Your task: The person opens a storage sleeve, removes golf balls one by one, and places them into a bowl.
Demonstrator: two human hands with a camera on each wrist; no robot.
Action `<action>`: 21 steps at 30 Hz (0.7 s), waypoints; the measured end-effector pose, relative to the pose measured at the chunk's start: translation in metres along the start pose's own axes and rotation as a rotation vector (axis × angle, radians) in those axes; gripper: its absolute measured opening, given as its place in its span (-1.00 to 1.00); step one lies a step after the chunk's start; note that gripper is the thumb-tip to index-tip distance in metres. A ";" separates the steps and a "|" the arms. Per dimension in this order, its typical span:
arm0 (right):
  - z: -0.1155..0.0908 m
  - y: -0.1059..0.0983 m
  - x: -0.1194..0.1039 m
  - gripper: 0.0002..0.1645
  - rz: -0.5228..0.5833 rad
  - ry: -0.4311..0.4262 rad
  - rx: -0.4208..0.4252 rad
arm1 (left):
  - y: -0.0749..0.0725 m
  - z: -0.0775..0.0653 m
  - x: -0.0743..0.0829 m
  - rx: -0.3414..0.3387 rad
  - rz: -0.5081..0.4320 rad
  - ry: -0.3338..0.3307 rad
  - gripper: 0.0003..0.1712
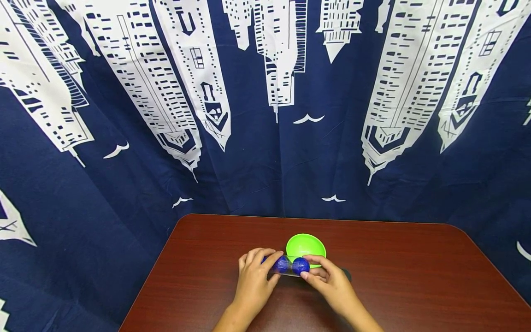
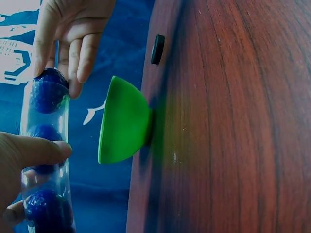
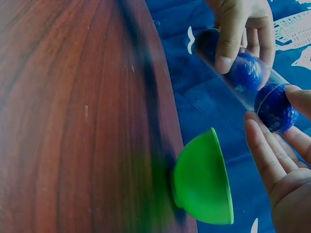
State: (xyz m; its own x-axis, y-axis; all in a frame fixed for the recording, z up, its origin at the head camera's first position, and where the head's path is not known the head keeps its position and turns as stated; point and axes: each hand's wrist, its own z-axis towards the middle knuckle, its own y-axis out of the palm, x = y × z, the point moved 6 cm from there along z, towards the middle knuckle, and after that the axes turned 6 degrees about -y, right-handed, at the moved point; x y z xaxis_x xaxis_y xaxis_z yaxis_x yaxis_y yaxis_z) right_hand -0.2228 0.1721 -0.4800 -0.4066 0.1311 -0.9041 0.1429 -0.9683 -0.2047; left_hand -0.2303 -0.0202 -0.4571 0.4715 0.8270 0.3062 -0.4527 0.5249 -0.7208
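My left hand (image 1: pixel 255 280) grips a clear tube (image 2: pixel 58 118) that lies nearly level, with its thumb and fingers on opposite sides. Several dark blue dimpled balls sit in a row inside. At the tube's right end, my right hand (image 1: pixel 332 284) pinches the end ball (image 3: pixel 276 108) between thumb and fingers; this ball sticks partly out of the tube mouth. The other fingers of the right hand spread below the tube end in the right wrist view. Just behind the tube stands a bright green bowl (image 1: pixel 306 244), upright on the table, partly covered by the hands in the head view.
A small black disc (image 2: pixel 158 49), like a lid, lies on the table to the right of the bowl, mostly hidden by the right hand in the head view. The reddish-brown table (image 1: pixel 415 267) ends at a dark blue curtain (image 1: pixel 257 184) printed with white buildings.
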 end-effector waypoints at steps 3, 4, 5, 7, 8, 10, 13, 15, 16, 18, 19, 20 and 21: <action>0.001 -0.001 -0.001 -0.53 -0.003 0.007 0.013 | 0.001 -0.001 -0.002 0.009 -0.024 -0.016 -0.36; 0.001 -0.001 -0.001 -0.53 -0.007 0.007 0.015 | 0.002 -0.001 -0.003 0.007 -0.035 -0.024 -0.36; 0.001 -0.002 -0.001 -0.53 -0.009 0.006 0.017 | 0.003 -0.002 -0.004 0.001 -0.044 -0.034 -0.34; 0.002 -0.002 -0.002 -0.53 -0.013 -0.004 0.023 | 0.005 -0.002 -0.005 -0.009 -0.062 -0.052 -0.33; 0.002 -0.002 -0.003 -0.52 -0.017 -0.011 0.025 | 0.006 -0.002 -0.007 -0.017 -0.071 -0.065 -0.33; 0.003 -0.003 -0.004 -0.52 -0.025 -0.024 0.031 | 0.007 -0.003 -0.009 -0.030 -0.092 -0.086 -0.32; 0.005 -0.006 -0.007 -0.52 -0.037 -0.032 0.036 | 0.008 -0.004 -0.012 -0.039 -0.118 -0.119 -0.33; 0.007 -0.008 -0.008 -0.53 -0.046 -0.032 0.039 | 0.008 -0.004 -0.014 -0.039 -0.137 -0.138 -0.33; 0.009 -0.009 -0.009 -0.54 -0.054 -0.034 0.042 | 0.008 -0.004 -0.015 -0.038 -0.145 -0.147 -0.33; 0.011 -0.012 -0.009 -0.54 -0.071 -0.039 0.049 | 0.008 -0.004 -0.017 -0.038 -0.164 -0.167 -0.32; 0.012 -0.014 -0.009 -0.54 -0.081 -0.042 0.054 | 0.008 -0.004 -0.018 -0.040 -0.174 -0.177 -0.32; 0.014 -0.015 -0.009 -0.54 -0.093 -0.046 0.060 | 0.008 -0.004 -0.020 -0.043 -0.183 -0.189 -0.32; 0.015 -0.017 -0.008 -0.54 -0.103 -0.049 0.065 | 0.008 -0.004 -0.021 -0.045 -0.192 -0.199 -0.31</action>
State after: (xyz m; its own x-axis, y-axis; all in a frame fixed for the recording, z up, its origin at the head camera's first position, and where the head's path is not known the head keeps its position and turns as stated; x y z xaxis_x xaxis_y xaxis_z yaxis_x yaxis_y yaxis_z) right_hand -0.2356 0.1841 -0.4637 -0.4599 0.2216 -0.8599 0.0404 -0.9621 -0.2695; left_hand -0.2406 -0.0340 -0.4718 0.3854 0.7387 0.5530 -0.3333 0.6702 -0.6631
